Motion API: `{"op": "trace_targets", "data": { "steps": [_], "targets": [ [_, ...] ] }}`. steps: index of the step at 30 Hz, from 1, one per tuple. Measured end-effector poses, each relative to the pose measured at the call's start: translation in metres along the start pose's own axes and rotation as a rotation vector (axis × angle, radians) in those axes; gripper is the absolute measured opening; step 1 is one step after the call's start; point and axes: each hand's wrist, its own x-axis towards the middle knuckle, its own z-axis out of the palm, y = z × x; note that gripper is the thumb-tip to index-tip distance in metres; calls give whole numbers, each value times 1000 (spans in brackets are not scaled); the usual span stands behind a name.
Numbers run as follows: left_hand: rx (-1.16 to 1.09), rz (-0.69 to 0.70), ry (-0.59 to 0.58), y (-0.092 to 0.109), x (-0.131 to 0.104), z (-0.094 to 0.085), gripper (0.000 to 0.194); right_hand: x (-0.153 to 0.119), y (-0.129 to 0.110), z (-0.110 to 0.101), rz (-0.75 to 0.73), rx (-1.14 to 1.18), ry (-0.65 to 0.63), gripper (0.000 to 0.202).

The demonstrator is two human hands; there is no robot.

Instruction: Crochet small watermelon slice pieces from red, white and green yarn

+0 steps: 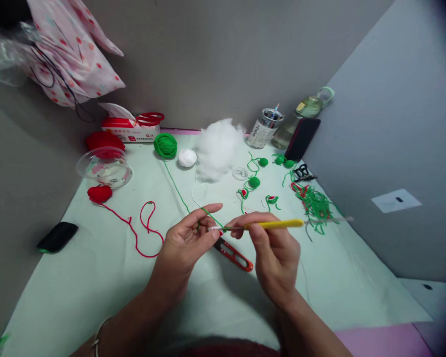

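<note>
Grey walls (pixel 208 64) stand behind and beside the pale green table (pixel 107 297). Hard to make out: the tip of your crochet hook (pixel 278 224), lost at the small white-and-red crocheted piece (pixel 214 229). Much of that piece is covered by the thumb and fingers of your left hand (pixel 186 238), so its full shape cannot be read. One end of the orange-handled snips (pixel 235 255) is hidden behind the same hand. Your forearms run off the lower edge; the spotted cloth (pixel 74 59) is cut by the top edge. A dark phone (pixel 303 139) masks part of the clear bottle (pixel 283 131).

Position: the crocheted piece lies at your left fingertips, between your hands; the crochet hook bridges from it into your right hand (pixel 277 248), yellow handle jutting past the fingers.

State of hands: left thumb and fingers pinch the crocheted piece, one finger stretched out; right thumb and fingers pinch the crochet hook.

Orientation: the hook's long axis runs nearly level across your view, tip end leftward, handle end rightward and slightly higher. Green yarn (pixel 212 218) slopes from your left fingers to the crocheted piece; another stretch joins that hand to the green ball (pixel 165 145).
</note>
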Motion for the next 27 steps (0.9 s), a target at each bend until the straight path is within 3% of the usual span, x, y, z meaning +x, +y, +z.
{"op": "trace_targets", "data": {
  "steps": [4, 9, 11, 14, 16, 18, 23, 27],
  "targets": [
    [61, 72, 117, -3, -2, 6, 35, -6, 0, 4, -345, -266, -65, 27],
    [-112, -3, 87, -5, -4, 11, 46, -8, -1, 3, -532, -557, -131, 31],
    [-235, -137, 18, -2, -2, 11, 50, -7, -1, 0, -503, -573, -137, 33],
    [-343, -256, -36, 4, 0, 9, 45, -1, 0, -3, -287, -250, -9, 27],
    [-338, -204, -31, 6, 1, 7, 46, 3, 2, -2, -120, 6, 48, 23],
    [-276, -137, -26, 6, 1, 6, 48, 6, 3, 0, -31, 103, 45, 20],
    [-141, -86, 0, 3, 1, 5, 43, 4, 0, 3, -33, 5, 19, 19],
    [-135, -69, 28, 6, 2, 2, 36, 4, 2, -1, 17, 106, 72, 18]
  ]
}}
